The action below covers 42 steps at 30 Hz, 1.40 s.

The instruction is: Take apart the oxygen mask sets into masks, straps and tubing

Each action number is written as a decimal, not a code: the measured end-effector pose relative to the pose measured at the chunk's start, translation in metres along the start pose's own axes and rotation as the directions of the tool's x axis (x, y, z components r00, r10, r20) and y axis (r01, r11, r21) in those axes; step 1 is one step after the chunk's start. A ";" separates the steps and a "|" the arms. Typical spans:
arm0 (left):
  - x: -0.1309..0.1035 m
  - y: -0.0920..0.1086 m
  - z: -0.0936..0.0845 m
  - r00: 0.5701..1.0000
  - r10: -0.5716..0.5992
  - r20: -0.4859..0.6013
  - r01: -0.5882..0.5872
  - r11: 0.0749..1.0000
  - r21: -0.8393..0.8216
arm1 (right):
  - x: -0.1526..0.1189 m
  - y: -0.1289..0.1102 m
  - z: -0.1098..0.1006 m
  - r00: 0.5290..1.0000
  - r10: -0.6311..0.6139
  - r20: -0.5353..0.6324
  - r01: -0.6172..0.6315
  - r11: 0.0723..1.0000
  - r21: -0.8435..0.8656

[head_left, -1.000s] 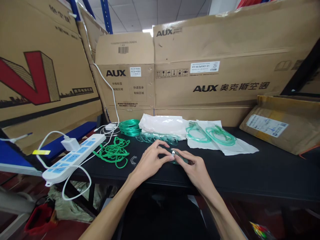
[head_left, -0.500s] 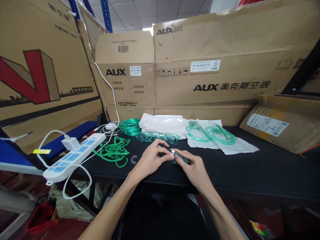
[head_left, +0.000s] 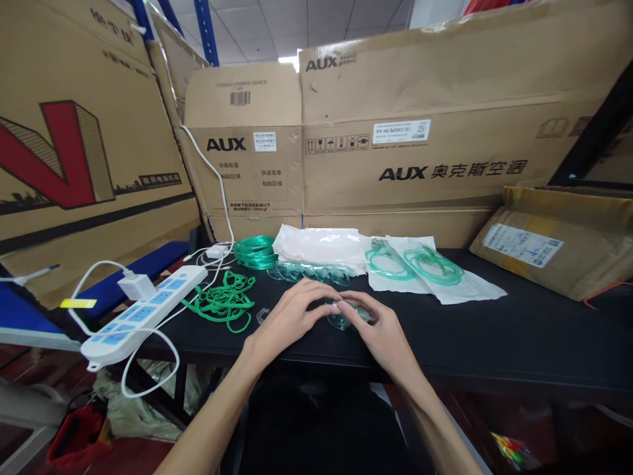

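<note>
A clear green-tinted plastic mask (head_left: 339, 322) lies low over the black table, between my two hands. My left hand (head_left: 302, 309) is closed on its upper left side, thumb and fingers at a small whitish piece. My right hand (head_left: 372, 318) grips the mask from the right, its fingertips meeting those of the left. Behind my hands a row of similar clear green masks (head_left: 311, 272) lies in front of white packaging (head_left: 319, 245). Small clear strips (head_left: 262, 315) rest left of my left hand.
Green elastic cord (head_left: 225, 298) lies tangled beside a white power strip (head_left: 143, 316) with cables. Coiled green tubing (head_left: 254, 252) stands behind it. Bagged tubing (head_left: 435, 265) and a taped carton (head_left: 529, 247) are on the right; large cardboard boxes (head_left: 415, 191) line the back.
My left hand's fingers have come down and forward over the mask, and both hands' fingertips are closer together. More of the mask's lower left side shows. The view has shifted slightly.
</note>
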<state>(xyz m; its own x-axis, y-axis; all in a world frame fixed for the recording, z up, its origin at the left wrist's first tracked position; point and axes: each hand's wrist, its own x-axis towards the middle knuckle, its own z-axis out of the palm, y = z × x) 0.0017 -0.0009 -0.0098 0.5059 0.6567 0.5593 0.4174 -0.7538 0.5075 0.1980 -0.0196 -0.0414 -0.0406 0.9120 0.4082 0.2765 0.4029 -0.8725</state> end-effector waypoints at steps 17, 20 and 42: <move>-0.005 -0.006 -0.016 0.984 -0.156 0.083 0.157 0.988 -0.007 | -0.006 -0.003 -0.002 0.987 -0.065 0.145 0.059 0.997 0.044; -0.006 -0.007 -0.014 0.984 -0.167 0.065 0.167 0.986 0.014 | -0.006 -0.003 -0.003 0.989 -0.052 0.140 0.048 0.998 0.032; -0.003 -0.003 -0.047 0.981 -0.163 -0.104 0.159 0.986 -0.048 | -0.004 0.002 0.003 0.999 0.038 0.020 -0.035 0.994 -0.105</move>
<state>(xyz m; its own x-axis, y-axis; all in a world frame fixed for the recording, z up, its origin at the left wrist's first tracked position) -0.0369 0.0001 0.0178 0.3497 0.7698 0.5340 0.4556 -0.6378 0.6210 0.1958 -0.0224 -0.0458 -0.0489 0.9278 0.3698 0.3772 0.3600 -0.8533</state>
